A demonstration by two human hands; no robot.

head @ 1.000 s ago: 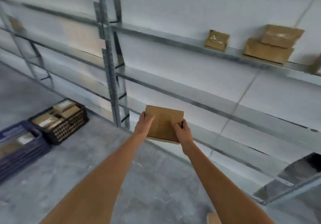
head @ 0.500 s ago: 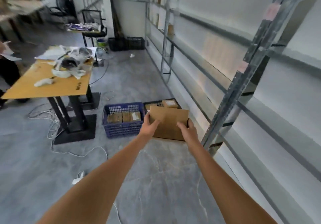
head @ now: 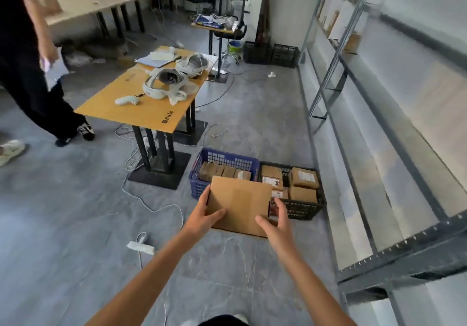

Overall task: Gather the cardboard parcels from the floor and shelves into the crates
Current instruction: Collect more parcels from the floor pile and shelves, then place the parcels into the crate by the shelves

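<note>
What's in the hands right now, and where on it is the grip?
A flat cardboard parcel, held in both hands: the left hand grips its near-left edge, the right hand its near-right corner, above the floor before the crates.

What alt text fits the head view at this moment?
Both hands, left hand and right hand, hold a flat cardboard parcel above the floor, near a blue crate and a black crate already holding parcels. A table stands left, metal shelving right.

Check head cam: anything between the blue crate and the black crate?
Nothing; in the head view the blue crate and black crate stand side by side, walls apparently touching.
</note>
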